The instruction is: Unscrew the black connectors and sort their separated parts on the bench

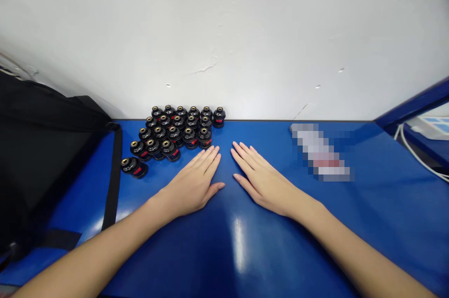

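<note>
Both of my hands lie flat, palms down, on the blue table (368, 204). My left hand (194, 181) rests with its fingertips just short of a cluster of several small black round parts (175, 132) with brass centres and red marks, set in rows against the wall. One such part (134, 167) lies apart at the cluster's near left. My right hand (261, 176) lies beside the left one, fingers stretched out, holding nothing.
A black bag (45, 157) with a strap covers the table's left side. A blurred flat object (321, 152) lies at the right near the wall. A white wall (224, 31) stands behind. White cables (417, 153) run beyond the blue edge at the far right.
</note>
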Demonstrator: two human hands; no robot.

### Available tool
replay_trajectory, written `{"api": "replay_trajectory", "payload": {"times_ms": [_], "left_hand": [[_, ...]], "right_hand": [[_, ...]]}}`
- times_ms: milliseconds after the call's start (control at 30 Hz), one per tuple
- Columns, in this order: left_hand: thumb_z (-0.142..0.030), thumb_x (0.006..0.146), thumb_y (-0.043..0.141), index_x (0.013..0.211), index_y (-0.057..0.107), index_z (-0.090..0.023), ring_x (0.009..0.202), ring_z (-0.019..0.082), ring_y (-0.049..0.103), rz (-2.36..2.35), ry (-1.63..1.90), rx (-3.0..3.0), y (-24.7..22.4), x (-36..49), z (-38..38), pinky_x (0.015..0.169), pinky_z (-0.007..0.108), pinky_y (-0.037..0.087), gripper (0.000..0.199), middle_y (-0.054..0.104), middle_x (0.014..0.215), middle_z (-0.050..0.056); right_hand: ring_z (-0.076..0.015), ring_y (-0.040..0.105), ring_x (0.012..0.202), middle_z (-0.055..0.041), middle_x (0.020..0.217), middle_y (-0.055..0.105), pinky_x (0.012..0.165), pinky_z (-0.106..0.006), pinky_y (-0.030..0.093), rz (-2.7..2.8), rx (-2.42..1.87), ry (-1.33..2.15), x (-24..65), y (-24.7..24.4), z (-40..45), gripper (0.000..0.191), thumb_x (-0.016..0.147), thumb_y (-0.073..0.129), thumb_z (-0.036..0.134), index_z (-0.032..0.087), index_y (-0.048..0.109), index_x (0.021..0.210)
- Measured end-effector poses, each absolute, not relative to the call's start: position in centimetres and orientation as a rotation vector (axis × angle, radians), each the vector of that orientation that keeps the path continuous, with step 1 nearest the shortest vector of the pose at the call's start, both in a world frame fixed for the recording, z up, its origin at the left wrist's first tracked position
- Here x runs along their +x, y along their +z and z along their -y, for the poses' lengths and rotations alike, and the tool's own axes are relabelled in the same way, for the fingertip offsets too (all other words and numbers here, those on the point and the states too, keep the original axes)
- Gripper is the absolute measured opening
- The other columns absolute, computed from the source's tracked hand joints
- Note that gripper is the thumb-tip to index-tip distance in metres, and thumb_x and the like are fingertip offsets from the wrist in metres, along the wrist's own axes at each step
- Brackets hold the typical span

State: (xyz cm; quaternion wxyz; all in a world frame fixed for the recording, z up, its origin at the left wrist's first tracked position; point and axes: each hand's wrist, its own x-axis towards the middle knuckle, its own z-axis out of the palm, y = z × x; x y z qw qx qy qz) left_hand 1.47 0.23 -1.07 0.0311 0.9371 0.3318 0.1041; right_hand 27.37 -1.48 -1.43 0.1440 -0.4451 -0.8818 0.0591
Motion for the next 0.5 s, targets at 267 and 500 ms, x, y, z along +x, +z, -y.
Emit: {"api": "replay_trajectory", "payload": {"times_ms": [267,500], "left_hand": [[-0.051,0.113,0.033,0.164,0.031,-0.003,0.165,0.031,0.023,-1.0,0.292,2.897,-0.7,1.28,-0.47,0.135,0.05,0.031,0.07,0.029,0.174,0.024],[-0.052,0.114,0.031,0.164,0.032,-0.004,0.165,0.03,0.022,-0.999,0.271,2.894,-0.64,1.31,-0.46,0.135,0.049,0.03,0.07,0.029,0.174,0.024]], "right_hand": [[-0.0354,0.019,0.164,-0.0238,0.175,0.023,0.133,-0.058,0.027,2.627,-1.288,0.116,27.39,-1.33,1.72,0.065,0.112,0.041,0.038,0.004,0.033,0.167],[-0.0345,0.018,0.164,-0.0224,0.175,0.023,0.133,-0.058,0.027,2.622,-1.285,0.129,27.46,-1.43,1.84,0.066,0.112,0.04,0.039,0.006,0.03,0.169]]}}
